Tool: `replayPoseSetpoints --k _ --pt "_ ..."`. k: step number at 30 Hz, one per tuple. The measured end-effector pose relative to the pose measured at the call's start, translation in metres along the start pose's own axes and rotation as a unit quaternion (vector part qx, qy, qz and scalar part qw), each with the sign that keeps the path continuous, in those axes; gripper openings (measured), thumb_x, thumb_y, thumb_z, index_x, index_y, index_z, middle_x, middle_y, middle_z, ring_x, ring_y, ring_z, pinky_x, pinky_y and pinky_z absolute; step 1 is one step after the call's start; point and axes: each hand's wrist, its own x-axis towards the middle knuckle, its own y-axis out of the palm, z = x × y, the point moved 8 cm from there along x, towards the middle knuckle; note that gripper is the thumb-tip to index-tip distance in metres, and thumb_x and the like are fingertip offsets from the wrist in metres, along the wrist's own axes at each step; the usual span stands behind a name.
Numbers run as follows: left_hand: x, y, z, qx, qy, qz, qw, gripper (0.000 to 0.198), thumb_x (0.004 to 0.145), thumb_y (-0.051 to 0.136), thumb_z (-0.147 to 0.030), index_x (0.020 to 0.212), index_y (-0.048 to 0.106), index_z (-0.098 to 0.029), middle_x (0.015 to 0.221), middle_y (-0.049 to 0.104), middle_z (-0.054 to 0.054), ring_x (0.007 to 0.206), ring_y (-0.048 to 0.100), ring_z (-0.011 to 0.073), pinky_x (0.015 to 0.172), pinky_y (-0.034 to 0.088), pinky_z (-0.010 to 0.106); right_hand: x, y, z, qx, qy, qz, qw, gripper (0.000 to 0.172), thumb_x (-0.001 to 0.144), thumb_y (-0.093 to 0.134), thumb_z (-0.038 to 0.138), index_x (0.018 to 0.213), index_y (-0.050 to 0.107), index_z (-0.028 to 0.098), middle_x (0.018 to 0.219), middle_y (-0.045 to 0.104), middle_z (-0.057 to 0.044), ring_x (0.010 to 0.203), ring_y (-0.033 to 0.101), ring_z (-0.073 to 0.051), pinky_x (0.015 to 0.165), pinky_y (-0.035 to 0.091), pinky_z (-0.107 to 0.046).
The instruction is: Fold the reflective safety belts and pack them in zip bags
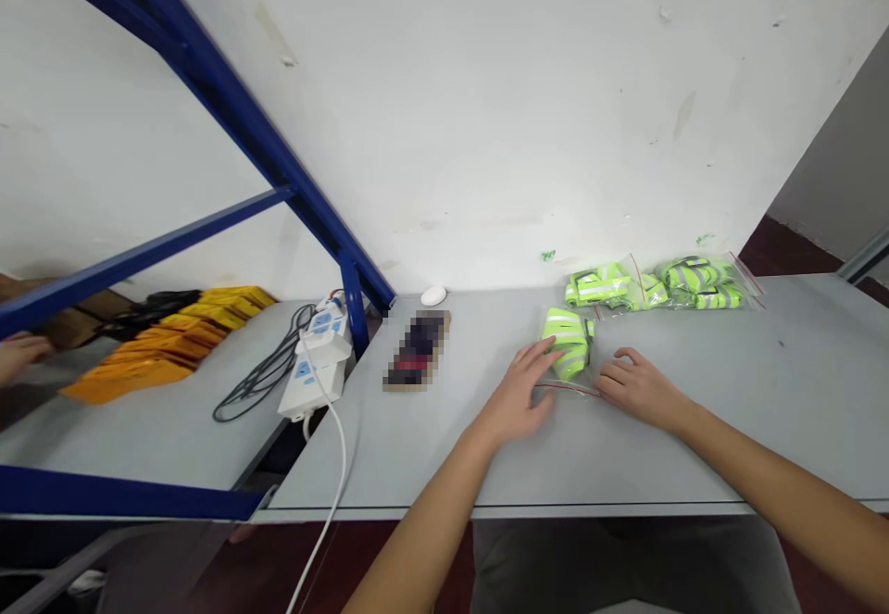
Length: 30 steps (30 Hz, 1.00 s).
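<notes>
A clear zip bag [582, 388] with a red seal line lies on the grey table, its sealing edge toward me. Inside it is a folded neon-yellow reflective strap bundle [566, 341] with silver stripes. My left hand [519, 398] rests at the bag's left side, fingers stretched over the yellow bundle and thumb apart. At the bag's near right corner, my right hand [639, 389] is closed, with curled fingers pinching the plastic edge. Its fingertips are partly hidden. Behind, along the wall, lie more bagged yellow bundles [701, 281] and another such bag [601, 285].
A blurred-out phone-like object [418, 350] and a white oval item [434, 295] lie to the left. Beyond a blue metal frame [250, 142] are white power strips [318, 364], dark cables [268, 369], orange-yellow packets [173, 336] and another person's hand [24, 355].
</notes>
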Motion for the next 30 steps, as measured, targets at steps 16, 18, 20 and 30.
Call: replayPoseSetpoints --k 16,18,20,30 --pt "0.000 0.007 -0.021 0.226 0.099 -0.049 0.968 0.043 0.091 0.054 -0.023 0.133 0.050 -0.026 0.141 0.051 0.007 0.132 0.042 0.0255 0.110 0.022 0.048 0.011 -0.028 0.014 0.040 -0.005 -0.126 0.991 0.019 0.092 0.046 0.007 0.097 0.059 0.020 0.076 0.066 0.000 0.066 0.055 -0.012 0.087 0.041 -0.036" --pt "-0.003 -0.004 -0.025 0.202 0.107 -0.103 0.968 0.041 0.091 0.058 -0.029 0.131 0.052 -0.027 0.136 0.057 0.008 0.128 0.047 0.0245 0.113 0.017 0.049 0.012 -0.040 0.007 0.057 0.034 -0.171 0.983 0.015 0.091 0.050 0.008 0.097 0.058 0.020 0.075 0.066 0.001 0.065 0.055 -0.012 0.084 0.042 -0.036" --pt "-0.005 -0.018 -0.024 0.153 0.097 -0.156 0.971 0.050 0.085 0.066 -0.040 0.131 0.052 -0.027 0.130 0.061 0.009 0.124 0.051 0.0252 0.113 0.019 0.050 0.015 -0.054 0.000 0.078 0.073 -0.214 0.971 0.014 0.090 0.054 0.009 0.096 0.057 0.021 0.075 0.065 0.000 0.065 0.056 -0.012 0.082 0.043 -0.037" --pt "0.015 -0.050 -0.029 -0.218 0.018 -0.285 0.933 0.020 0.086 0.063 -0.035 0.099 0.070 -0.021 0.105 0.072 0.008 0.108 0.063 0.0233 0.096 0.048 0.040 0.034 -0.091 -0.055 0.331 0.307 -0.256 0.855 0.007 0.092 0.052 0.026 0.088 0.057 0.023 0.086 0.064 -0.004 0.081 0.061 -0.017 0.070 0.049 -0.031"
